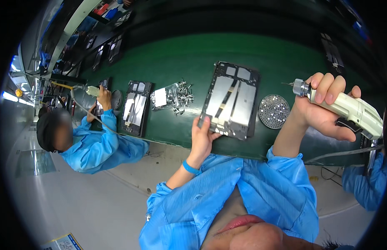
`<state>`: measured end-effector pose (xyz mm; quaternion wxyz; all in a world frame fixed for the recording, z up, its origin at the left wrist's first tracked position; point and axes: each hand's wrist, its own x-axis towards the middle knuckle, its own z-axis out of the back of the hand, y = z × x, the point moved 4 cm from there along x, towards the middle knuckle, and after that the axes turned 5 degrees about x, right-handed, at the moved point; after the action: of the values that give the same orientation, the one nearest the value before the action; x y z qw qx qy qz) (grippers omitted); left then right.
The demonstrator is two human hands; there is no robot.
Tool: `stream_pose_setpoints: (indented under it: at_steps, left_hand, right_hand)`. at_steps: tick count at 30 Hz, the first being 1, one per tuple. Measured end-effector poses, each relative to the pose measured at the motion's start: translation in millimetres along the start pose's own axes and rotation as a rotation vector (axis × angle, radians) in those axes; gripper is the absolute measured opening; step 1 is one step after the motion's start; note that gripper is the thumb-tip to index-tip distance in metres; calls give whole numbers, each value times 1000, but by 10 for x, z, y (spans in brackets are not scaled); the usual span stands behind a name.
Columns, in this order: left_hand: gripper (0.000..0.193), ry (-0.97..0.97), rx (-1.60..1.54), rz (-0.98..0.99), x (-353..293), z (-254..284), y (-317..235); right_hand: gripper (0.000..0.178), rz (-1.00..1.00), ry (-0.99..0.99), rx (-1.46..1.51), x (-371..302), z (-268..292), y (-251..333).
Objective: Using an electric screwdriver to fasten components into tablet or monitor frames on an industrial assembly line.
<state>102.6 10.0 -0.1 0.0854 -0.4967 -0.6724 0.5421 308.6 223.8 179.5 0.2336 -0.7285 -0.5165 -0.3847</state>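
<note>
Green belt, cream screwdriver, grey-and-black tablet chassis, blue sleeves, perhaps silver-speckled screw dish.

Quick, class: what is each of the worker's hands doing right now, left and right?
Left hand: fingers gripping the lower left edge of the open tablet chassis on the green belt.
Right hand: closed around the electric screwdriver, raised.

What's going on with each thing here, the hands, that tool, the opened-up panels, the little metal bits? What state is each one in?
Left hand: gripping the near edge of the open device panel.
Open device panel: flat on the green belt, insides showing.
Right hand: wrapped around the electric screwdriver.
Electric screwdriver: lifted off the belt, tip pointing left.
Round screw tray: holding screws.
Second panel: lying open, untouched.
Metal clips: loose heap.
</note>
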Motion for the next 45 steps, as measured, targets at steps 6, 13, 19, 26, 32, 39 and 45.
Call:
stream_pose_setpoints:
  at_steps: [6, 13, 19, 26, 32, 39, 45]
  left_hand:
    - [47, -62, -43, -246, 900, -433, -536]
    - [47, -191, -38, -402, 2696, -571, -874]
    - [51, -260, 78, -407, 3284, -236, -830]
    - [39, -594, 1414, -418, 2982, -437, -1208]
    - [41, -397, 1699, -778, 1938, -2123, -1064]
    - [55, 737, 1206, 115, 1993, -3802, 347]
    - [63, 296, 1142, -151, 2663, -4628, 1006]
  right_hand:
    - [89, 86, 83, -274, 169, 208, 418]
    - [76, 100, -64, -482, 387, 540, 1050]
    - [71, 108, -91, -505, 498, 662, 1264]
    - [73, 135, -70, -509, 506, 660, 1163]
    - [74, 96, 22, -471, 538, 725, 1237]
    - [74, 161, 36, -549, 535, 764, 1440]
    - [75, 150, 30, -512, 551, 623, 1282]
